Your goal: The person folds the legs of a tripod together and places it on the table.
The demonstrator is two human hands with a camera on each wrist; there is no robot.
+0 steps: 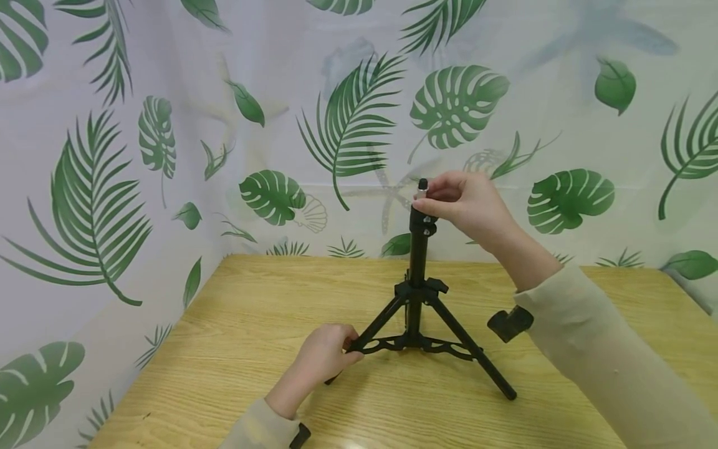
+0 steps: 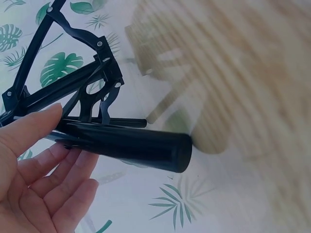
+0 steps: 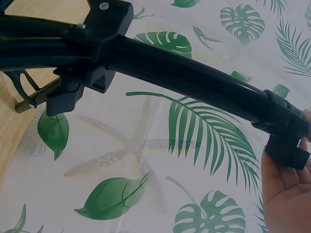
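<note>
A black tripod stand [image 1: 417, 252] stands upright on the table, its legs spread and joined by curved braces. My left hand [image 1: 325, 352] holds the left leg near the end of its brace; in the left wrist view thumb and fingers lie on either side of the leg [image 2: 141, 145]. At the top of the stand my right hand [image 1: 473, 202] pinches the column beside its silver, black-capped tip [image 1: 423, 185]. Seen from the right wrist, the fingers [image 3: 284, 194] are at the upper collar with its black knob [image 3: 287, 153]. The fingertips there are partly cut off by the frame.
The wooden table [image 1: 235, 312] reaches back to a white curtain [image 1: 359, 125] printed with green leaves. Black straps with mounts [image 1: 510, 323] sit at the sleeve cuffs. A clamp knob [image 1: 437, 285] juts from the stand's middle hub.
</note>
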